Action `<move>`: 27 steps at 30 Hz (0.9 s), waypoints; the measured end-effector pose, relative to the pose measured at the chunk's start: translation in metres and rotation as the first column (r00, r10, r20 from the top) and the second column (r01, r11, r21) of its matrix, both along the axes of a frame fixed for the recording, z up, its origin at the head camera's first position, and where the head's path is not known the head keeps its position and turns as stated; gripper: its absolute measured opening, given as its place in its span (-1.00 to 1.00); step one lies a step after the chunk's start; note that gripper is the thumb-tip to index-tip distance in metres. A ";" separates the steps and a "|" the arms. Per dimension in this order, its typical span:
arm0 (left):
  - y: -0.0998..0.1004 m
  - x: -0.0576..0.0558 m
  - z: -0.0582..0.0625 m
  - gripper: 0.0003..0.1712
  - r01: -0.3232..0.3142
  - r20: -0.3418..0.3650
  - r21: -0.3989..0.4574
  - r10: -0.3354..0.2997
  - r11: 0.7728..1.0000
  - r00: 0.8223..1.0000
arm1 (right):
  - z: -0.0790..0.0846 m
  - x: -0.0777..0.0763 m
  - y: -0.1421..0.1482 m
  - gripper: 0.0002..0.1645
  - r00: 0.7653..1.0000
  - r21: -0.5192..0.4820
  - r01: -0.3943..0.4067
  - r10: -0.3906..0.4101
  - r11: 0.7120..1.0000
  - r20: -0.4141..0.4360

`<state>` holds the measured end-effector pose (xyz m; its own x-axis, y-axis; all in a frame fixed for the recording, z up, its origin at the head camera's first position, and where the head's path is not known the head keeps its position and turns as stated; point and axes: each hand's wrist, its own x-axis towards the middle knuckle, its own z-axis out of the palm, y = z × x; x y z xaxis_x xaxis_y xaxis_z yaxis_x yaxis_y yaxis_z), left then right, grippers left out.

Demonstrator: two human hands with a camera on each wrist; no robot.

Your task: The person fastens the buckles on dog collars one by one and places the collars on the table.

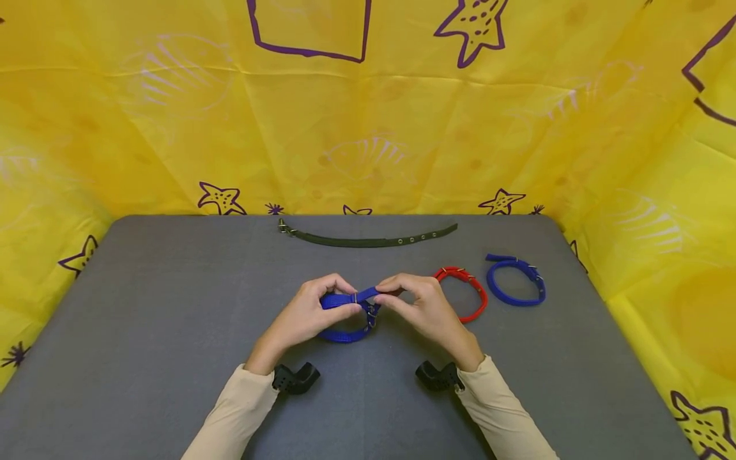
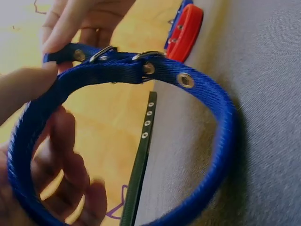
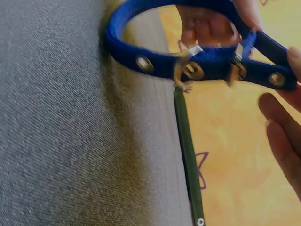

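Note:
A blue collar (image 1: 345, 336) with metal eyelets is formed into a loop above the table, held between both hands. My left hand (image 1: 310, 310) pinches one side of the loop between thumb and fingers. My right hand (image 1: 425, 306) pinches the strap's end between thumb and fingertips. In the left wrist view, the collar (image 2: 221, 136) is joined as a ring, its strap passing through metal fittings (image 2: 103, 54). The right wrist view shows the eyelets along the collar (image 3: 162, 68) and the strap end at the right hand's fingers.
Beside the right hand lies a red collar (image 1: 480, 300), partly hidden by it. Farther right is another blue looped collar (image 1: 517, 301). A dark green collar (image 1: 345, 243) stretches straight along the grey table's (image 1: 172, 319) back edge, before a yellow patterned cloth (image 1: 374, 108).

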<state>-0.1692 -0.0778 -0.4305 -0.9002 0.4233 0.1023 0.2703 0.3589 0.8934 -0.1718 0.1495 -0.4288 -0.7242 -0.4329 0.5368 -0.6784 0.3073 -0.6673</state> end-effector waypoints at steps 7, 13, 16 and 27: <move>0.008 0.001 -0.005 -0.75 -0.066 -0.251 -0.129 0.032 0.989 0.967 | 0.000 0.000 -0.002 -0.79 0.988 -0.063 0.046 -0.055 0.997 -0.144; 0.012 0.007 0.000 -0.72 -0.185 -0.416 -0.186 0.094 0.965 0.904 | 0.003 0.001 -0.003 -0.84 0.991 -0.063 0.019 -0.027 0.998 -0.129; 0.013 0.009 0.003 -0.74 -0.190 -0.426 -0.199 0.090 0.961 0.900 | 0.002 0.001 -0.004 -0.84 0.995 -0.053 0.014 -0.019 0.998 -0.098; 0.014 0.008 0.000 -0.77 -0.194 -0.422 -0.149 0.115 0.970 0.899 | 0.004 0.005 -0.008 -0.87 0.997 0.010 0.010 -0.009 1.000 -0.078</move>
